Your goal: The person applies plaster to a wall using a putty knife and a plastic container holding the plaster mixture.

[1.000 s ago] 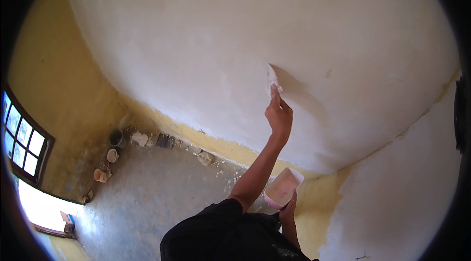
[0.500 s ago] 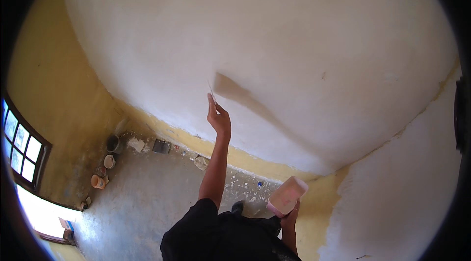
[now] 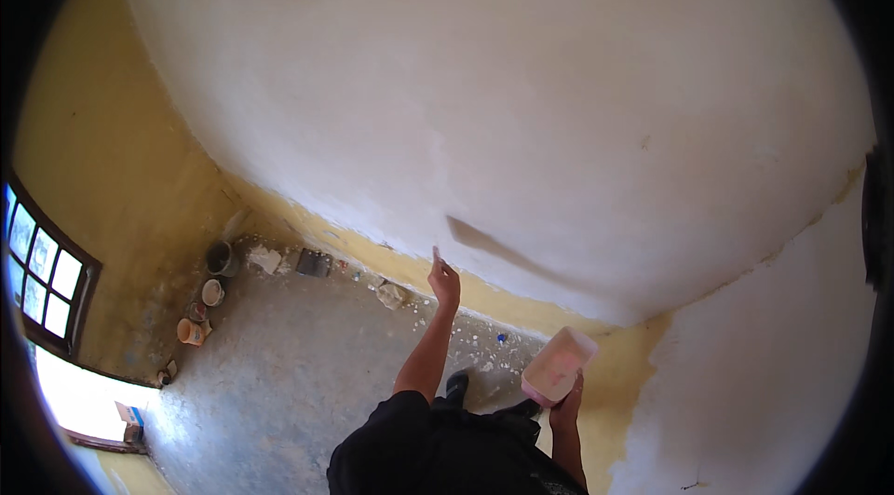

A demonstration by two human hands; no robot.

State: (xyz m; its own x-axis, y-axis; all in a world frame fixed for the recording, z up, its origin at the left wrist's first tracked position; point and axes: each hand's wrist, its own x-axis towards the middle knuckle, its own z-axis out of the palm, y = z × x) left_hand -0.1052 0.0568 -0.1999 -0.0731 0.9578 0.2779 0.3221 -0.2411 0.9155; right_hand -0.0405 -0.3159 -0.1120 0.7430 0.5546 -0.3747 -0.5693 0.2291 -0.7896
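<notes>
Plastic tub [image 3: 570, 344] (wall [image 3: 521, 76] matt, smooth)

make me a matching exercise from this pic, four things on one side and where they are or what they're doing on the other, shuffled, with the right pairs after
Column one
1. left hand
2. right hand
3. small blue thing
4. dark-framed window

Column two
A. lies on the grey floor
B. holds the pink tub
C. set in the yellow wall
D. holds the thin tool

Right pairs: 1-D, 2-B, 3-A, 4-C
</notes>
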